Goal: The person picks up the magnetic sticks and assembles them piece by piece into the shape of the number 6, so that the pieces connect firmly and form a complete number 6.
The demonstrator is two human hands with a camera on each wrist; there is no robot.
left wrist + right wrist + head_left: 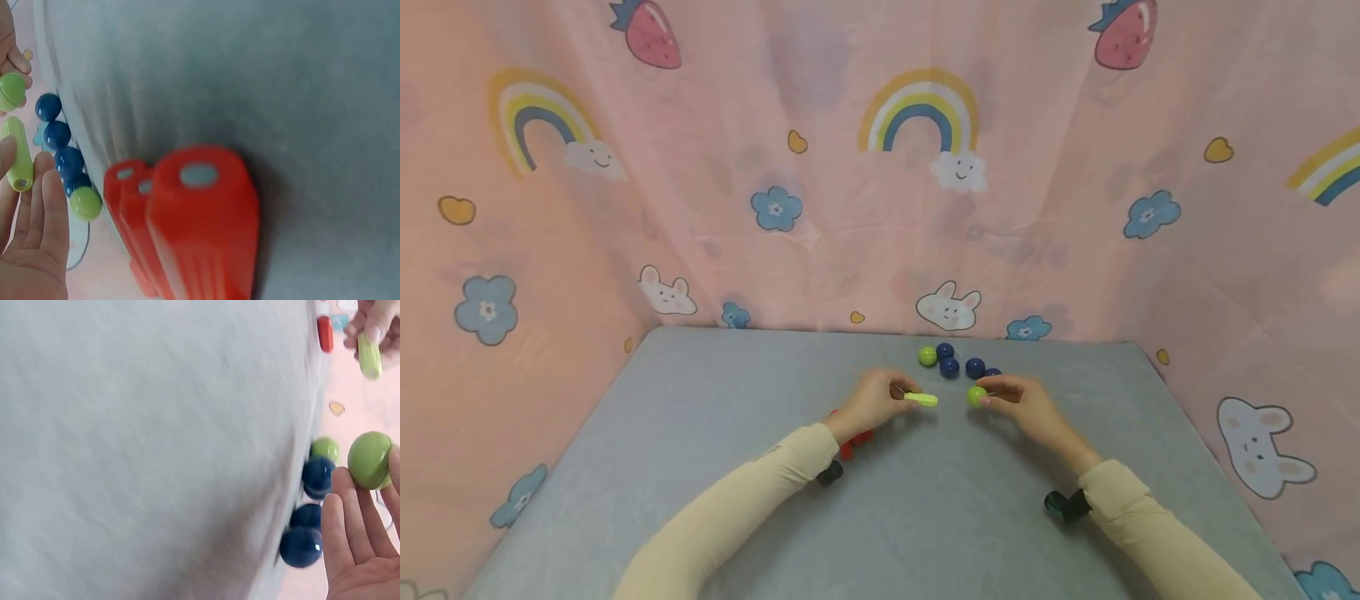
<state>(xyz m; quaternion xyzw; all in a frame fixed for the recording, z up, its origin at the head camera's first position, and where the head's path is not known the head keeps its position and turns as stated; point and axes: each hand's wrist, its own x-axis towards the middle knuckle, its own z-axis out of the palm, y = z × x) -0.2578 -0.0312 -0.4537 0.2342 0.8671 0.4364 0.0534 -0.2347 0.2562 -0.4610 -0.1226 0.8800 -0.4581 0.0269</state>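
Between its thumb and fingers my left hand (867, 405) pinches a ribbed yellow-green handle (922, 400), one end of which points toward the right hand. A round hole shows in the end of the handle (22, 182) in the left wrist view. My right hand (1033, 412) holds a shiny green ball (976, 396) by its fingertips; a seam runs round the ball (370, 461) in the right wrist view. Handle and ball are held apart over the grey table, with a short gap separating them.
Several dark blue balls (975, 368) and another green ball (927, 356) lie near the table's back edge, beyond the hands. Red handles (203, 225) with holed ends lie close under the left wrist. A pink patterned curtain (850, 275) rises behind the grey table (700, 400).
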